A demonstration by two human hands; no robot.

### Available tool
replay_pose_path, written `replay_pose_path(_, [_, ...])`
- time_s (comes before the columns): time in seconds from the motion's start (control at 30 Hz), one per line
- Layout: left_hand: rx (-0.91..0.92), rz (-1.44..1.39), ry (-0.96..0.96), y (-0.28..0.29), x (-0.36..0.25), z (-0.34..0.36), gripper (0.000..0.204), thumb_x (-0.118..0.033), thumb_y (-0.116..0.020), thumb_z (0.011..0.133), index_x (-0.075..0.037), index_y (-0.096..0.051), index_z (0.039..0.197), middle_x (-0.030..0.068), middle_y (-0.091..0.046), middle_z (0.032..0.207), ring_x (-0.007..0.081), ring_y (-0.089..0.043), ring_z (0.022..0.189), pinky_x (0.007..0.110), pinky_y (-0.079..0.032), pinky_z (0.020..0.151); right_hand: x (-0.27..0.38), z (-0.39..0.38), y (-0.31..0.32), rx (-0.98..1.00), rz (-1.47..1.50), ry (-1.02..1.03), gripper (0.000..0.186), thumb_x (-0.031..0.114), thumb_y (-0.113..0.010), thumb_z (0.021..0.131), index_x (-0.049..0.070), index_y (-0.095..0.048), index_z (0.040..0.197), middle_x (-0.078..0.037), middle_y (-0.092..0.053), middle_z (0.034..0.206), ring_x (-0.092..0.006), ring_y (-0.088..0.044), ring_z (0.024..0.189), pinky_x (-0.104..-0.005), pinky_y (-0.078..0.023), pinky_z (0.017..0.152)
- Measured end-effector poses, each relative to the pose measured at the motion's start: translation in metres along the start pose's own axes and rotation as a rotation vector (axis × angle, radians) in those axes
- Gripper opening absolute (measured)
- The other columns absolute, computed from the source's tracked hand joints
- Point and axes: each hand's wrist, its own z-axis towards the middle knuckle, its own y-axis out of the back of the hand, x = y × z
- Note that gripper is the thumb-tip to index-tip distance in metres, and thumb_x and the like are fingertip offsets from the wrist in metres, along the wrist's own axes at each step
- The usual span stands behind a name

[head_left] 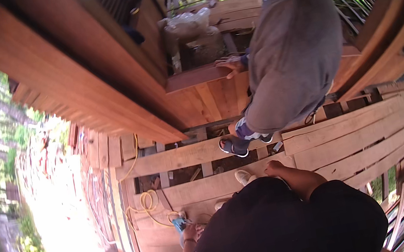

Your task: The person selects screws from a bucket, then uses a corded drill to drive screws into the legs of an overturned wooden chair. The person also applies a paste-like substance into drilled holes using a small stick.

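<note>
My left hand (192,231), with a band at its wrist, is low at the left of my body. Its fingers are closed about a small teal power tool (179,223), whose exact kind I cannot make out. A yellow cord (148,201) loops over the planks beside the tool. My right hand (274,168) is held in front of my body above the plank deck (212,186), curled closed, with nothing seen in it. Facing me is a person in a grey shirt (292,56), whose hand (230,65) rests on a reddish wooden ledge (196,77).
Open gaps (176,176) between joists lie by the other person's sandalled feet. Large wooden beams (69,79) slant across the upper left. A clear plastic bag (188,24) sits beyond the ledge. Loose planks and rods (399,215) lie at the lower right, and a bright drop-off borders the left.
</note>
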Motion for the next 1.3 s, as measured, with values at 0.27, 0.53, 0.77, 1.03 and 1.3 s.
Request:
replay_pose_path(0.27, [-0.191, -0.316, 0.083, -0.037, 0.059, -0.046, 0.027, -0.026, -0.058, 0.096, -0.009, -0.061, 0.116, 0.0074, -0.071, 0.096, 0.0189, -0.069, 0.08, 0.034, -0.048, 0.065, 0.021, 0.011, 0.036, 0.06, -0.18, 0.191, 0.032, 0.029, -0.064, 0.078, 0.003, -0.073, 0.094, -0.023, -0.07, 0.099, -0.039, -0.068, 0.092, -0.0469, -0.054, 0.082])
replay_pose_path(0.53, [-0.402, -0.548, 0.235, -0.097, 0.176, -0.135, 0.027, -0.024, -0.059, 0.093, 0.0, -0.063, 0.106, 0.0114, -0.07, 0.09, 0.0185, -0.067, 0.076, 0.032, -0.052, 0.059, 0.084, 0.048, 0.072, 0.128, -0.305, 0.319, 0.019, 0.024, -0.065, 0.08, 0.01, -0.074, 0.088, -0.017, -0.072, 0.098, -0.0339, -0.069, 0.096, -0.0424, -0.054, 0.084])
replay_pose_path(0.77, [-0.555, -0.742, 0.315, -0.196, 0.222, -0.164, 0.02, -0.02, -0.067, 0.087, -0.002, -0.067, 0.095, 0.007, -0.07, 0.085, 0.0186, -0.066, 0.071, 0.031, -0.053, 0.061, 0.157, 0.084, 0.066, 0.304, -0.455, 0.448, 0.02, 0.025, -0.065, 0.081, 0.008, -0.073, 0.086, -0.015, -0.073, 0.086, -0.0287, -0.072, 0.081, -0.04, -0.055, 0.078])
replay_pose_path(1.03, [-0.641, -1.116, 0.393, -0.221, 0.241, -0.155, 0.026, -0.027, -0.064, 0.091, -0.007, -0.067, 0.107, 0.0054, -0.072, 0.098, 0.018, -0.069, 0.079, 0.033, -0.052, 0.063, 0.26, 0.086, 0.037, 0.332, -0.555, 0.802, 0.024, 0.024, -0.067, 0.079, 0.001, -0.073, 0.085, -0.019, -0.071, 0.082, -0.0281, -0.071, 0.071, -0.0381, -0.056, 0.074])
replay_pose_path(1.3, [-0.83, -0.942, 0.326, -0.112, 0.214, -0.168, 0.034, -0.027, -0.063, 0.09, 0.001, -0.067, 0.109, 0.0093, -0.073, 0.095, 0.0187, -0.069, 0.082, 0.033, -0.054, 0.078, 0.376, 0.064, 0.002, 0.504, -0.286, 0.577, 0.016, 0.008, -0.06, 0.086, -0.002, -0.071, 0.091, -0.011, -0.069, 0.076, -0.0178, -0.067, 0.064, -0.0331, -0.053, 0.058])
